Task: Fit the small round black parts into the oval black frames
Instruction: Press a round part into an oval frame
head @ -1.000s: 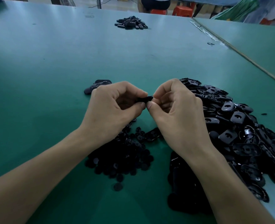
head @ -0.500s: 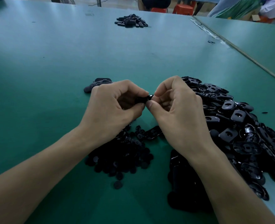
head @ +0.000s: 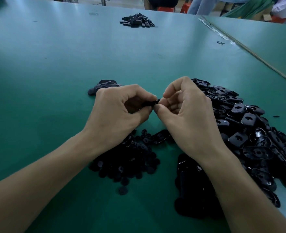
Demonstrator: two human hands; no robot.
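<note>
Above the green table [head: 54,81], my left hand [head: 117,113] and my right hand [head: 187,115] meet fingertip to fingertip. Between them they pinch a small black frame [head: 151,103], mostly hidden by the fingers; whether a round part sits in it cannot be told. Under my left wrist lies a heap of small round black parts [head: 130,158]. A large pile of oval black frames [head: 250,130] spreads to the right of my right hand.
A few dark pieces [head: 105,85] lie just beyond my left hand. Another small black pile [head: 137,21] sits at the far side of the table. A seam [head: 250,52] marks the joint with a second table on the right. People stand beyond the far edge.
Both hands stay together on the same piece, shifting only slightly; my right index finger has lifted a little off it.
</note>
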